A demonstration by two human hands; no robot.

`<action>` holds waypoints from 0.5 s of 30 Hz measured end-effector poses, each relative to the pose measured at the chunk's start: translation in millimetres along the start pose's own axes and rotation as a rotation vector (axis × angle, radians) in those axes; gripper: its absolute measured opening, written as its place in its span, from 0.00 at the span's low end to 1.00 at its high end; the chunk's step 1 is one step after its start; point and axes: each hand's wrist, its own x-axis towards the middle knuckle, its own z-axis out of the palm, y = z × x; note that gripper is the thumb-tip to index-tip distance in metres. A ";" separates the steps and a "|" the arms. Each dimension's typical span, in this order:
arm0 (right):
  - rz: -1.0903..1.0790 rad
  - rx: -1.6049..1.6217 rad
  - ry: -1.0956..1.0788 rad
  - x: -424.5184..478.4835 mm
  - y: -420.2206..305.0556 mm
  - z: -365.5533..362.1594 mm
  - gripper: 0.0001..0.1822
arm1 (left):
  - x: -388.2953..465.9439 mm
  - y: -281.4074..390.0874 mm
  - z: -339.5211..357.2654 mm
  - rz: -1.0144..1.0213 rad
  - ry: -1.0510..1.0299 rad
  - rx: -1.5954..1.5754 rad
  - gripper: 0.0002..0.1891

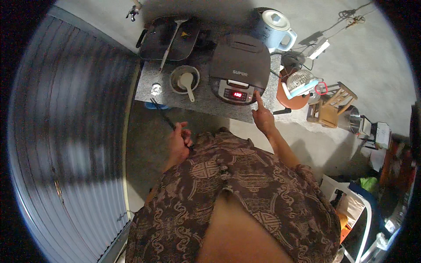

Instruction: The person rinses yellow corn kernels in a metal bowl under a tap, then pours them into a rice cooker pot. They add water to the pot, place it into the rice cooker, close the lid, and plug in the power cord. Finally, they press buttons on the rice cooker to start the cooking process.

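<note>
A dark Supor rice cooker (241,62) with its lid down stands on the speckled stone counter (204,107); red digits glow on its front panel. My right hand (263,115) stretches one finger to the right end of that panel and holds nothing. My left hand (180,141), in front of the counter edge, holds a pair of dark chopsticks (163,115) pointing up and left. Left of the cooker sits a metal bowl (198,79) with a pale rice paddle (186,83) lying across it. A small clear cup (156,89) is near the counter's left part.
A black rectangular pan (151,42) with a spatula (172,42) across it stands at the back left. Behind the cooker is a light blue kettle (278,31). A round orange-brown stool (292,98) and wooden stool (329,113) are at right; a corrugated shutter (75,131) flanks the left.
</note>
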 end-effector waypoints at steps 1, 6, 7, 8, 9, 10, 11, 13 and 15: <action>0.002 -0.010 -0.011 0.6 -0.8 0.3 0.42 | 2.3 -2.2 -0.2 -0.007 -0.006 -0.008 0.19; -0.051 -0.021 0.031 5.9 16.2 4.4 0.42 | 1.4 1.8 12.1 -0.041 0.001 0.052 0.19; -0.101 0.008 0.048 5.2 14.4 1.5 0.42 | 2.0 1.8 12.5 -0.028 -0.019 0.067 0.19; -0.070 0.024 0.025 5.0 10.2 -1.3 0.41 | 2.3 1.9 11.9 -0.016 -0.039 0.082 0.19; -0.092 -0.004 0.019 5.1 12.5 -2.8 0.41 | 3.6 0.9 12.8 -0.017 -0.046 0.077 0.19; -0.073 -0.011 0.014 5.1 12.2 -2.4 0.40 | 5.0 0.2 13.1 -0.018 -0.054 0.073 0.19; -0.054 -0.018 0.010 4.9 11.1 -2.1 0.39 | 6.0 0.7 14.0 -0.021 -0.063 0.070 0.19; -0.063 -0.004 0.025 4.9 13.5 0.6 0.39 | 4.5 8.5 21.2 -0.046 -0.047 0.136 0.18; -0.073 0.065 0.034 4.0 14.2 1.7 0.40 | 8.4 15.4 23.2 -0.064 -0.033 0.226 0.18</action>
